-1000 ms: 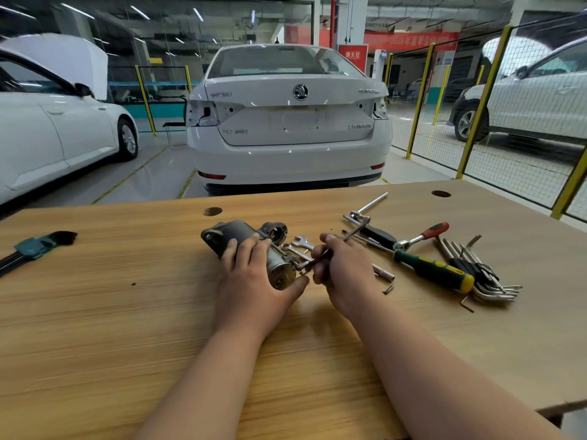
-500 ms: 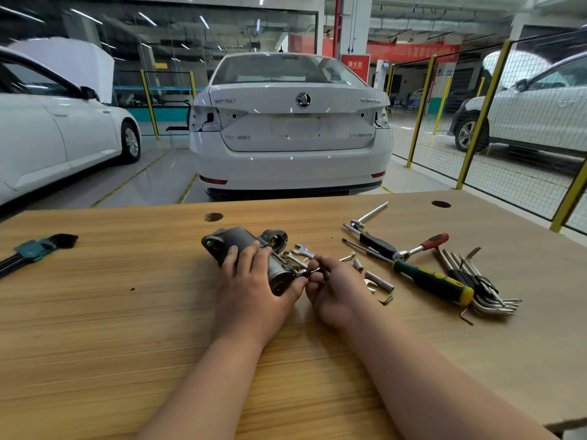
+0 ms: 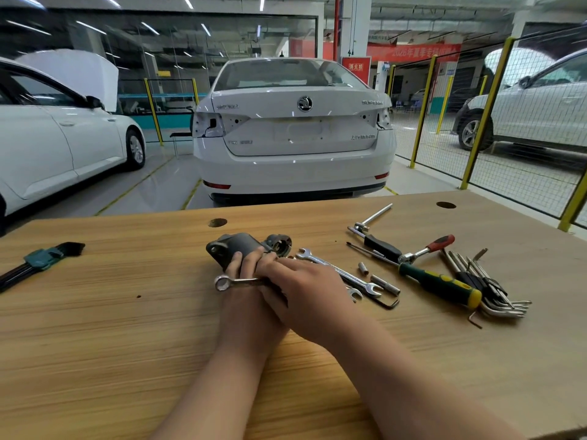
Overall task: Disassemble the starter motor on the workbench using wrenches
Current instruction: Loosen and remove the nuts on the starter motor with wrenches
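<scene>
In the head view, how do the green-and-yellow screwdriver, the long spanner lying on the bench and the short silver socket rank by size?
1. Green-and-yellow screwdriver, longest and thickest.
2. Long spanner.
3. Short silver socket, clearly smallest.
They lie about equally far from the camera, so nearness hardly skews this.

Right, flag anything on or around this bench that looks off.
The white car behind the workbench has both tail lamps missing, leaving bare openings. On the bench, one small hex key lies loose beside the hex key set. Nothing spilled.
</scene>
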`<state>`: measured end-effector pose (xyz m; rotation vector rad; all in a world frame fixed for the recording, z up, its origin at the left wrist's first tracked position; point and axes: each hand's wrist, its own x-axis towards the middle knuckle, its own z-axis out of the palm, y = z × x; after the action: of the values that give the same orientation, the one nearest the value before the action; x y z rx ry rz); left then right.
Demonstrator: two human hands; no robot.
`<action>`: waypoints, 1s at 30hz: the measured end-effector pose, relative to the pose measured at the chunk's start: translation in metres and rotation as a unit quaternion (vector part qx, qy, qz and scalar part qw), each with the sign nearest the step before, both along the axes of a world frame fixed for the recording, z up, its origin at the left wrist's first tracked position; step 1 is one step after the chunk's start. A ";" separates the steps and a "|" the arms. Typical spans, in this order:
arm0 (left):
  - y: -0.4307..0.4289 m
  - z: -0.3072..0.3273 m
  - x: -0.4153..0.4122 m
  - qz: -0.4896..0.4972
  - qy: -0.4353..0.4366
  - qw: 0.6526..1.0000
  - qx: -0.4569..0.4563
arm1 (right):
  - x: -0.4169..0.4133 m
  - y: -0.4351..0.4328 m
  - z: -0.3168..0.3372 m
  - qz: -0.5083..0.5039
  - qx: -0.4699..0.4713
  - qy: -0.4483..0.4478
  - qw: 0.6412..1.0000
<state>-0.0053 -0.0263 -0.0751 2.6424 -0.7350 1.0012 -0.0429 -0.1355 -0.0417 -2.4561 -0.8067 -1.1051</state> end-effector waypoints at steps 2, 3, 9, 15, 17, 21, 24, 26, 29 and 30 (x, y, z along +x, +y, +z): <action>-0.001 -0.002 0.001 0.033 0.077 0.996 -0.017 | -0.004 -0.001 -0.003 0.020 0.118 -0.019 0.993; 0.000 -0.004 0.002 0.044 0.111 0.991 -0.068 | -0.005 -0.001 -0.003 0.022 0.222 0.018 0.975; 0.000 -0.010 0.003 0.045 0.126 0.979 -0.151 | 0.010 -0.030 0.002 0.029 0.667 0.245 0.703; -0.001 -0.010 0.002 0.042 0.124 0.977 -0.168 | 0.022 -0.039 -0.005 0.035 0.783 0.378 0.492; -0.001 -0.008 0.001 0.047 0.118 0.977 -0.173 | 0.023 -0.037 -0.008 0.036 0.789 0.404 0.462; -0.002 -0.008 -0.001 0.046 0.116 0.976 -0.177 | 0.026 -0.037 -0.013 0.053 0.790 0.444 0.419; -0.002 -0.008 -0.001 0.050 0.112 0.977 -0.173 | 0.029 -0.037 -0.016 0.059 0.793 0.455 0.401; -0.003 -0.008 0.000 0.053 0.112 0.978 -0.170 | 0.030 -0.038 -0.018 0.058 0.792 0.456 0.401; -0.004 -0.008 0.000 0.052 0.109 0.977 -0.174 | 0.031 -0.038 -0.018 0.051 0.787 0.447 0.421; -0.004 -0.008 0.000 0.052 0.106 0.978 -0.174 | 0.031 -0.037 -0.017 0.048 0.785 0.439 0.434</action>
<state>-0.0057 -0.0300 -0.0828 2.4454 -0.3396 0.7732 -0.0124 -0.1728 -0.0586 -0.8342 0.4418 -0.0091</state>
